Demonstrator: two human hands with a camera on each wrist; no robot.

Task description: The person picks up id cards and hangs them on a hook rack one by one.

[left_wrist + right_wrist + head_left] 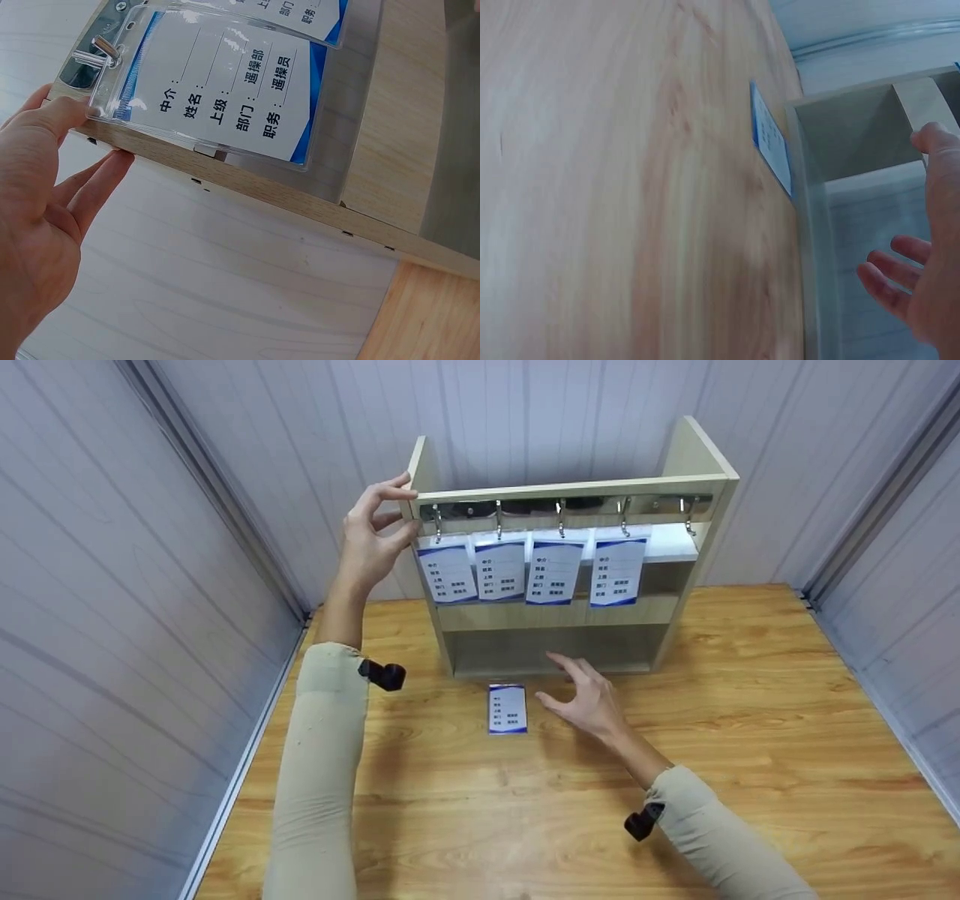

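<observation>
We note the ID badge (508, 709) flat on the wood-grain table (750, 750), long axis toward the rack (697, 457). R hand (589, 701) hovers beside it, fingers relaxed; L hand (373, 540) grips the rack's corner.

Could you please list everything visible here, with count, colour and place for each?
Rack: one, pale wood, upright at the back of the table.
Hooks: five, silver, along the rack's metal strip; the rightmost one is bare.
Hanging cards: four, white and blue in clear sleeves, side by side on the hooks.
Loose card: one, white and blue, flat on the table in front of the rack.
Table: one, light wood.
Walls: grey-white panels, on three sides.
Left hand: holds the rack's upper left corner.
Right hand: open, beside the loose card, not touching it.
</observation>
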